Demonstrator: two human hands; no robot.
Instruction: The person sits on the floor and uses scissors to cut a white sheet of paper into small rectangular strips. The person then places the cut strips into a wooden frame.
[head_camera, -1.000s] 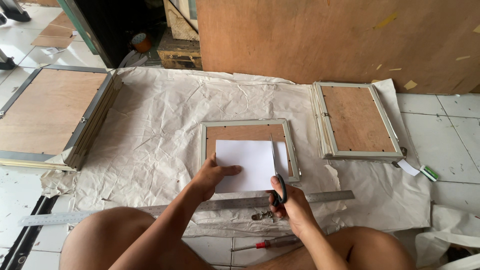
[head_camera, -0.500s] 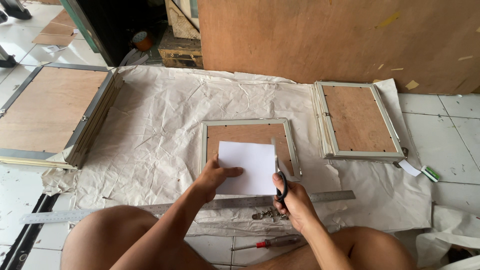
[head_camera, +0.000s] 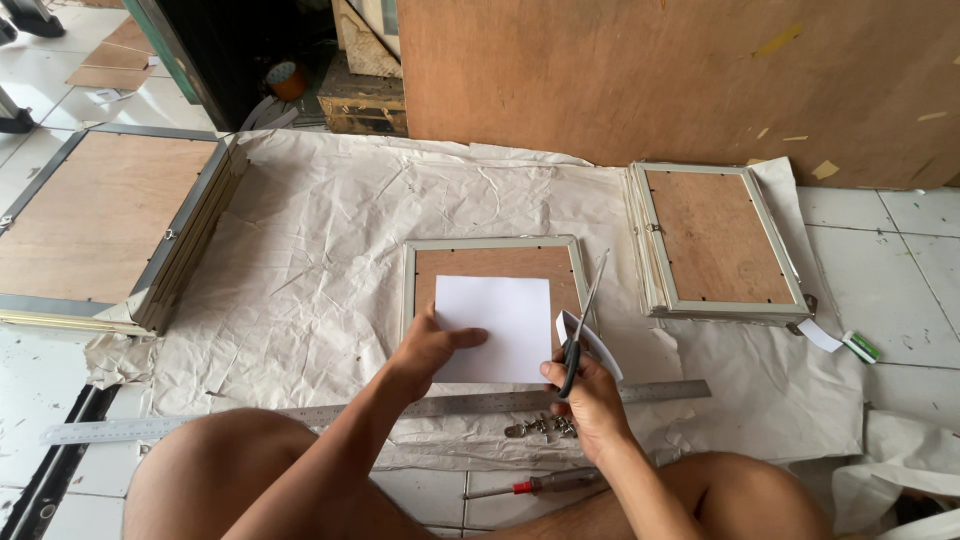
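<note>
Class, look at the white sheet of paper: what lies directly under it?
The white sheet of paper lies on a picture frame turned face down, brown backing board showing above it. The left hand presses the sheet; the frame's lower part is covered.

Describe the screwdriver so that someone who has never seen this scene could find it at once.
Start at the crumpled beige paper sheet spread over the white tiled floor. Along its near edge lies a long steel ruler. Nearer the person than that, between the bare knees, is the slim red-handled screwdriver, lying flat on the tiles. It is the only red thing there, unlike the small metal clips beside the ruler.
</note>
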